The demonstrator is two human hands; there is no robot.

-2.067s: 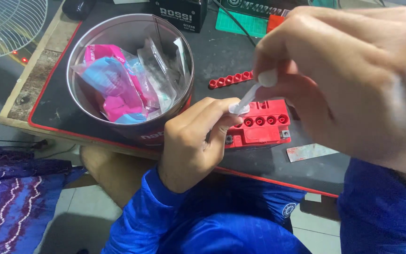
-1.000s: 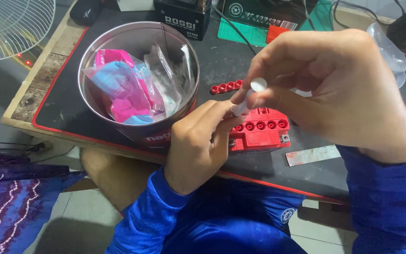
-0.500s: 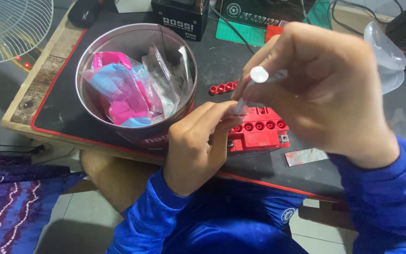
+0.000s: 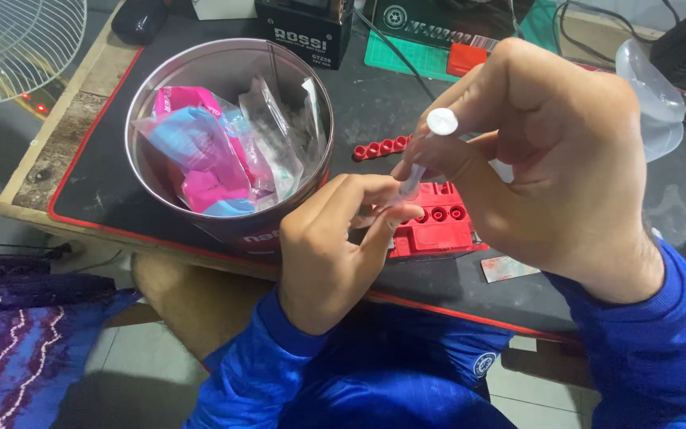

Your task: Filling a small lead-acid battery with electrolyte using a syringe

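On the table (image 4: 81, 103) stands a round tin (image 4: 228, 230) of packets. Above the red battery top (image 4: 438, 226), both hands pinch a thin white tube (image 4: 426, 155): right hand (image 4: 549, 167) high, left hand (image 4: 335, 246) at its tip. Aiming it into a hole seems the step; steadiness needed.

The round tin (image 4: 144, 119) looked like shiny brushed metal, stuffed with glossy, crinkly plastic packets (image 4: 208, 155). The red battery top (image 4: 438, 226) was smooth moulded plastic, the mat (image 4: 375, 111) matt black and dusty, and the table edge (image 4: 57, 147) rough, worn wood.
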